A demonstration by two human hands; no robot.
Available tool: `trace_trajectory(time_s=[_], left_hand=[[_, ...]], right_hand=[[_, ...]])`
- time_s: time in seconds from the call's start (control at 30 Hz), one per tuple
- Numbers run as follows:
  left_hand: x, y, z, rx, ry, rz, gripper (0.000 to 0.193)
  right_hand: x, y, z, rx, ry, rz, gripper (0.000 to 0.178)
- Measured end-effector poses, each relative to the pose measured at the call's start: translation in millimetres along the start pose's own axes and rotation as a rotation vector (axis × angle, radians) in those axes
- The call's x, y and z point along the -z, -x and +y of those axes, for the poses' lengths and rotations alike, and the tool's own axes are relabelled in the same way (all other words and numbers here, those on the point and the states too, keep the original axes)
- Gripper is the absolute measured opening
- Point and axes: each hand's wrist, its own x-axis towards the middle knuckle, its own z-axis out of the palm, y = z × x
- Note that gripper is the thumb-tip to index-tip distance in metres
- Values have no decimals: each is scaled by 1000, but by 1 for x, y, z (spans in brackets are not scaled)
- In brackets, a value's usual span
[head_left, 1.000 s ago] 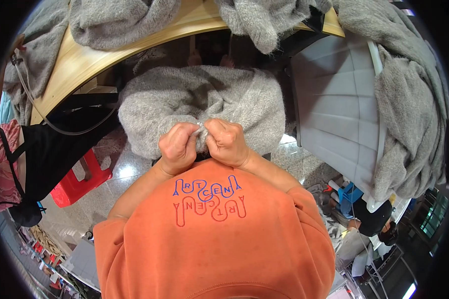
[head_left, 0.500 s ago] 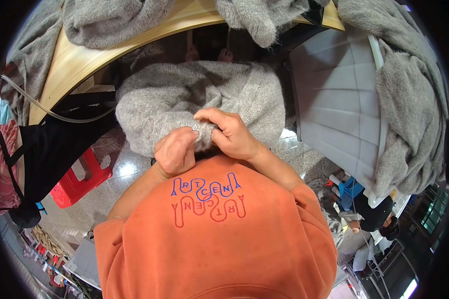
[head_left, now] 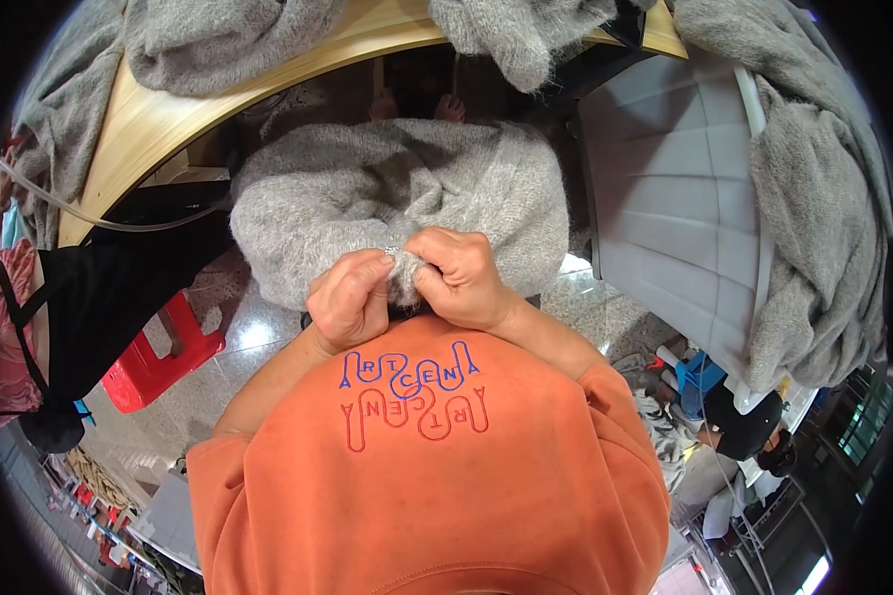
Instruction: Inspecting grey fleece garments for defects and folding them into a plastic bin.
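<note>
A fuzzy grey knitted garment point(head_left: 486, 188) lies bunched across my lap. My left hand point(head_left: 352, 297) pinches its near edge between thumb and fingers. Just to the right, my right hand point(head_left: 461, 278) is closed on the same edge, its fingers curled inward. A small folded bit of the knit shows between the two hands, with a light patch at the left fingertips that is too small to make out. Whether either hand also holds a fine tool cannot be seen.
A wooden table edge point(head_left: 268, 74) curves across the far side, with more grey knitwear point(head_left: 228, 45) on it. At right stands a grey plastic bin point(head_left: 665, 169) with knitwear over its rim. A red stool point(head_left: 174, 357) is at left. Another person point(head_left: 744, 426) is at far right.
My right hand has moved slightly right and down, and its extended index finger has curled in. The left hand stays nearly in place on the knit.
</note>
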Motion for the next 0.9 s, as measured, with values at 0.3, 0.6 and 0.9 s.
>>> trace_trajectory(time_s=[0.3,0.6,0.9], left_hand=[[2,-5,3,-146,-96,-97,18],[-5,-10,0,-166,-31,-92,17],[24,16,-46,95,-355,-498,65]], right_hand=[[-9,0,1,110,258,119,15],[-6,-2,10,316,377,236,20],[33,10,14,101,443,-148,29]])
